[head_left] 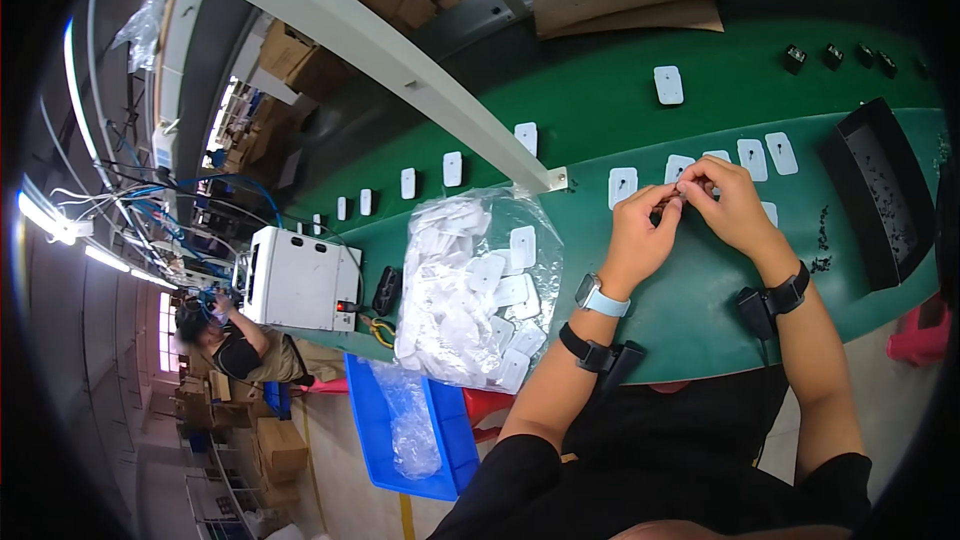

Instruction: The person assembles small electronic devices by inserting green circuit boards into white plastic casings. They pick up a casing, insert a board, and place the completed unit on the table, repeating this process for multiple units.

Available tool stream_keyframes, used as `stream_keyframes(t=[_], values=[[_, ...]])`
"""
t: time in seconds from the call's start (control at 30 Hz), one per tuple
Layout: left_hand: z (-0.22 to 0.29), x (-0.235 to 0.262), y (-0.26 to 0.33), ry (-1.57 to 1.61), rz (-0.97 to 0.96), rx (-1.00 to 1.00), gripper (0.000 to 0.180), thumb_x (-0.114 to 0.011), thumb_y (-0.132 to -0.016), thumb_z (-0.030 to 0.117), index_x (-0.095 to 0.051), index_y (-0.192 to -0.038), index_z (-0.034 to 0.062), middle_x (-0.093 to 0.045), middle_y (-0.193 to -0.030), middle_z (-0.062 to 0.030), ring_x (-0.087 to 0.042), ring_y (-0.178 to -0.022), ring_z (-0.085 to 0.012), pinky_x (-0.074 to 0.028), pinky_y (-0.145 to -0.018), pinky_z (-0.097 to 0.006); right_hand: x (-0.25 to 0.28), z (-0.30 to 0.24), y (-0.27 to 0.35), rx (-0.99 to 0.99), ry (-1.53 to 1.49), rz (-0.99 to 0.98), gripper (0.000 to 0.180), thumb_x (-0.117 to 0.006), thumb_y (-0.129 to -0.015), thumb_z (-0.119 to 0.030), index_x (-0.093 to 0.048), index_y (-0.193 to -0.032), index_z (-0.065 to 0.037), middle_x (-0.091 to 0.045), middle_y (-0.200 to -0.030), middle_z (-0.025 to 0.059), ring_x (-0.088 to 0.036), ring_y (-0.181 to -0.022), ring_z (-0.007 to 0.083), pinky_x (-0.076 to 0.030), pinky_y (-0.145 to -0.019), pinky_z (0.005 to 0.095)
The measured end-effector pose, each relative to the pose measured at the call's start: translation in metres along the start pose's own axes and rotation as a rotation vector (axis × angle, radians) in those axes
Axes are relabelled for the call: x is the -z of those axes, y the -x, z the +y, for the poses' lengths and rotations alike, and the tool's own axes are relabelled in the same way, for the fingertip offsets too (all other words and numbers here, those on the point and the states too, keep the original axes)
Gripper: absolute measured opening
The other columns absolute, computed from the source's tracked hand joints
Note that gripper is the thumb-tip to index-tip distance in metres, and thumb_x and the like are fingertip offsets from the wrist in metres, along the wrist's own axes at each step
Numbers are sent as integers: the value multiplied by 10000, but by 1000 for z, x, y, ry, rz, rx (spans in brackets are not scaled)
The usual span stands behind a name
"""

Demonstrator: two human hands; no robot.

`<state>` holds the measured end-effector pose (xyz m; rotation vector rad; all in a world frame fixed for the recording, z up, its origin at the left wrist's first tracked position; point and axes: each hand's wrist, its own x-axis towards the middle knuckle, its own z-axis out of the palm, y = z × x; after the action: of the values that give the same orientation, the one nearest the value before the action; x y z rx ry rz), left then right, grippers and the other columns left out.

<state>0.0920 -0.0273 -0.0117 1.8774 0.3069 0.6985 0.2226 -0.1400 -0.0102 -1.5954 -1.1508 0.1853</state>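
Note:
Over the green table point(690, 310), my left hand point(638, 236) and my right hand point(735, 210) meet at the fingertips. Both are closed in a pinch; whatever they grip is too small and covered to name. Around them lie several flat white rounded plates point(622, 188), some bearing a small dark piece in the middle, like the plate point(781, 154) beyond my right hand. My hands partly cover a few of these plates. Right of my right forearm is a scatter of tiny black parts point(821, 243). Farther right stands a black open box point(880, 195) with more tiny black pieces inside.
A clear plastic bag point(440, 290) full of white plates lies left, beside a white machine point(305, 280). A green conveyor belt point(590, 90) carries spaced plates and small black blocks point(794, 58). A pale metal beam point(400, 60) crosses above. Below the table edge sits a blue bin point(455, 440).

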Motion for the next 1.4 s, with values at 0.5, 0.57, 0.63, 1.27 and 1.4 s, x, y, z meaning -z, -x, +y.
stream_keyframes(t=[0.5,0.57,0.63,1.27,1.4], values=[[-27,147,60,-1150,196,375,263,-749,-754,137,-635,-950,4,-693,-944,-236,-662,-906,-418,-520,-812,-476,5,-14,8,47,-91,-114,96,-662,-916,-84,-628,-936,4,-589,-807,90,-552,-690,201,-465,-645,319],[-19,143,52,-1023,246,334,239,-733,-728,73,-622,-928,3,-677,-911,-238,-639,-891,-435,-507,-833,-485,7,-12,10,69,-90,-98,93,-663,-914,-82,-631,-936,2,-594,-810,94,-560,-696,211,-470,-649,325],[-12,136,48,-922,257,281,288,-722,-754,-11,-583,-1005,0,-675,-939,-199,-665,-882,-355,-535,-810,-415,8,-13,11,66,-98,-83,88,-664,-912,-77,-633,-937,2,-601,-816,97,-568,-701,215,-473,-647,326],[1,-16,-14,217,26,-21,394,-657,-871,-122,-579,-1257,-117,-626,-1167,-124,-641,-1087,-200,-549,-929,-306,5,-7,4,276,132,260,118,-715,-832,-38,-618,-892,-6,-607,-813,105,-607,-712,282,-506,-621,373],[-4,-11,-8,201,23,0,390,-647,-877,-131,-581,-1261,-114,-619,-1156,-112,-637,-1080,-198,-550,-940,-313,2,-6,5,236,185,234,117,-716,-832,-38,-617,-888,-10,-596,-797,97,-602,-702,274,-506,-618,370]])
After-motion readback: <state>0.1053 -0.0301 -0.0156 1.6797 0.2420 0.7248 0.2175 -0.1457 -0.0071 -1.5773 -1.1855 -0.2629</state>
